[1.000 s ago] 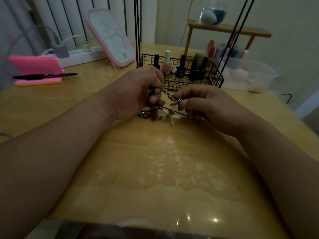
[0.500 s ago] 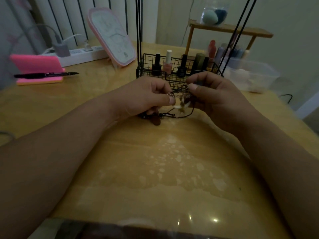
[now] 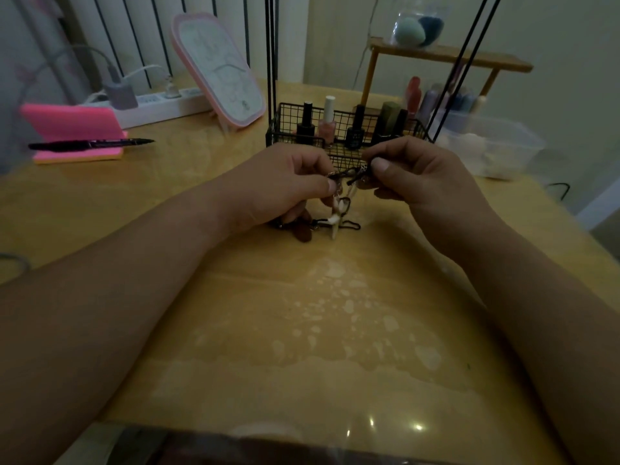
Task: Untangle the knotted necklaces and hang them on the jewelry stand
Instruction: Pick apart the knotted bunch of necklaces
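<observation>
A tangle of necklaces (image 3: 340, 209) hangs between my hands just above the wooden table (image 3: 302, 330): dark cords, a bit of metal chain, a white flower-shaped pendant and a brown pendant that lies on the table. My left hand (image 3: 285, 186) pinches the chain end of the knot. My right hand (image 3: 416, 176) pinches a dark cord at the knot's right side. The black wire jewelry stand (image 3: 271, 62) rises right behind my hands, its rods going out of view at the top.
The stand's wire basket (image 3: 342, 135) holds nail polish bottles. A pink-framed mirror (image 3: 218, 68), a power strip (image 3: 157, 105) and a pink notepad with a pen (image 3: 90, 144) are at the left. A clear plastic box (image 3: 496, 146) and a small wooden shelf (image 3: 449, 58) stand at the right.
Both hands lifted the knot off the table and pulled slightly apart. My right hand rose and shifted right; the white pendant now dangles below the knot.
</observation>
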The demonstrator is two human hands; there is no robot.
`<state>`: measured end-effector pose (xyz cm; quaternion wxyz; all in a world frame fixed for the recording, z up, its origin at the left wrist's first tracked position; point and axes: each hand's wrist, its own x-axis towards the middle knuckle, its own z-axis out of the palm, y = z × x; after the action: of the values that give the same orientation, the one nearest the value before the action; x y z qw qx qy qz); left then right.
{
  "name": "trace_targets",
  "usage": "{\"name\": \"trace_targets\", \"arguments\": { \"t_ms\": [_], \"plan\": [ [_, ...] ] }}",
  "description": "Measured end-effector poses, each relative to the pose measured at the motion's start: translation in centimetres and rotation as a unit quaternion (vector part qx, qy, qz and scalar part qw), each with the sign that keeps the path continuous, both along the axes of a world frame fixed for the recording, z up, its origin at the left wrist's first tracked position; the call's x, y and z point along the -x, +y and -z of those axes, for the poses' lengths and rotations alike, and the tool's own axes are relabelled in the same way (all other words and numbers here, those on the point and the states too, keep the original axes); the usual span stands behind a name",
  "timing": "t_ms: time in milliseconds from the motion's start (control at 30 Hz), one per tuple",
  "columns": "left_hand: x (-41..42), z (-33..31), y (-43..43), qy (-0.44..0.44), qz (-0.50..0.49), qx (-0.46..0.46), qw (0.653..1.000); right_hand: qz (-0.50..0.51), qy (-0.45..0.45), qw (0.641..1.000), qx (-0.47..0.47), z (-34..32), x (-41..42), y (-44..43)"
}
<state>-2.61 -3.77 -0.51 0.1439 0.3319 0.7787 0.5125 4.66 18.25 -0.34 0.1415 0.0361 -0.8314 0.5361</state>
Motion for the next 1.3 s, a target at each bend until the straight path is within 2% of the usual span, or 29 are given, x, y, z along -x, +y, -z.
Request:
{"name": "trace_targets", "arguments": {
  "t_ms": [100, 333, 600, 733, 900, 1033, 1133, 1300],
  "plan": [
    [0.21, 0.24, 0.04, 0.003, -0.011, 0.006, 1.0, 0.008, 0.002, 1.0, 0.019, -0.01, 0.08, 0.08],
    [-0.17, -0.02, 0.16, 0.01, -0.025, 0.01, 1.0, -0.025, -0.061, 0.985, 0.159, -0.17, 0.11, -0.29],
    [-0.38, 0.16, 0.41, 0.039, 0.004, 0.028, 0.999, -0.051, -0.043, 0.992, 0.109, -0.02, 0.0, -0.32],
    [-0.17, 0.31, 0.38, 0.042, -0.02, 0.015, 0.999, -0.057, -0.055, 0.992, 0.1, 0.07, 0.06, -0.17],
    [-0.41, -0.02, 0.44, 0.014, -0.044, 0.013, 0.999, -0.06, -0.067, 0.993, 0.081, 0.05, 0.07, -0.26],
    [-0.72, -0.22, 0.51, -0.012, -0.029, 0.007, 0.999, -0.053, -0.057, 0.997, 0.024, 0.12, 0.05, -0.16],
    [-0.45, -0.05, 0.41, 0.004, -0.032, 0.01, 0.999, -0.05, -0.058, 0.997, -0.012, 0.05, -0.08, -0.01],
    [-0.23, 0.06, 0.24, 0.053, -0.042, 0.037, 0.997, -0.076, -0.067, 0.995, -0.001, -0.22, -0.11, 0.53]
  ]
}}
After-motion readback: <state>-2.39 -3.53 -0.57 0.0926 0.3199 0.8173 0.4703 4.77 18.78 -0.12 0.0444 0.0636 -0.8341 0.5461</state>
